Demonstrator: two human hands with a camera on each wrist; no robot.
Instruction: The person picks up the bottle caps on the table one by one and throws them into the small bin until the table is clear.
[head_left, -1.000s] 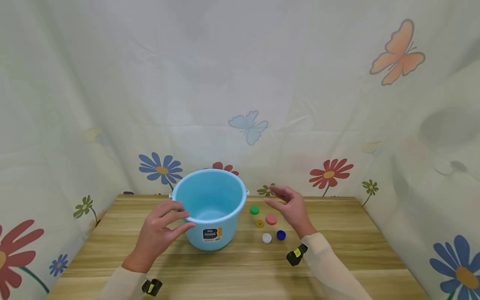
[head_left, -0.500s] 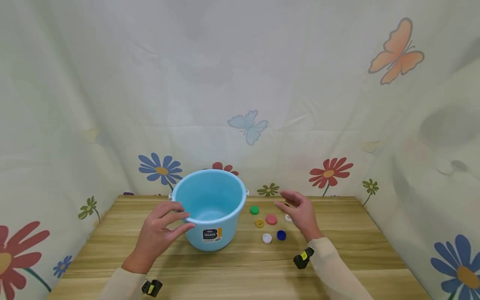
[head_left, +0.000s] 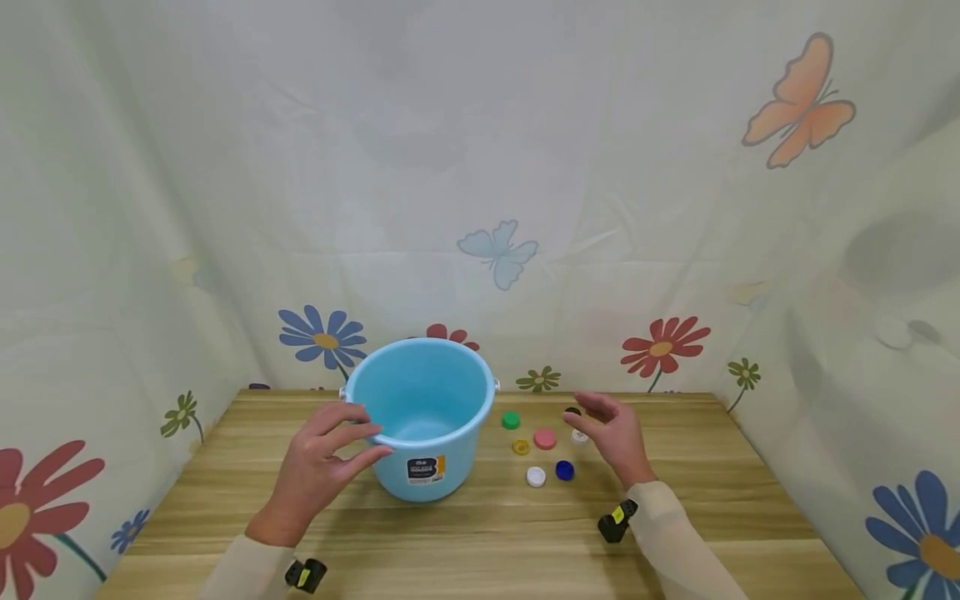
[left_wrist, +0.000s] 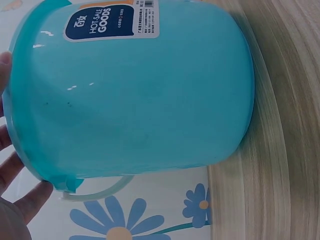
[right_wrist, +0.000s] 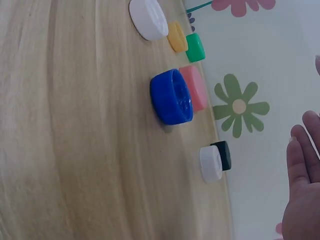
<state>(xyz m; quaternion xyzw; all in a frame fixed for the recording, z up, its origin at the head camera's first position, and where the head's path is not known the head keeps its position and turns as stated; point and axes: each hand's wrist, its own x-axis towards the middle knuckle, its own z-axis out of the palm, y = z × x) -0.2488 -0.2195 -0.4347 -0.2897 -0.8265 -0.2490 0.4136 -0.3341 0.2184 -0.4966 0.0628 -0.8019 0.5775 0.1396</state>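
Note:
A light blue plastic bucket point(head_left: 423, 475) with a label on its front stands upright on the table; in the left wrist view its side point(left_wrist: 150, 100) fills much of the picture. My left hand point(head_left: 318, 458) holds the bucket's rim at the near left, fingertips over the edge. My right hand point(head_left: 618, 437) hovers over the right end of a group of bottle caps, fingers relaxed and holding nothing. Nearest it are a black cap point(head_left: 573, 410) and a white cap point(head_left: 580, 436), partly covered in the head view. The right wrist view shows this white cap point(right_wrist: 211, 164) whole.
Between bucket and right hand lie a green cap point(head_left: 511, 419), a pink cap point(head_left: 545, 439), a yellow cap point(head_left: 521, 447), a blue cap point(head_left: 565, 471) and another white cap point(head_left: 536, 477). A flowered curtain point(head_left: 480, 167) hangs behind the wooden table point(head_left: 465, 550).
My right hand has moved right and slightly nearer, away from the bucket. The black cap and the farther white cap have come into sight under it. My left hand stays at the rim.

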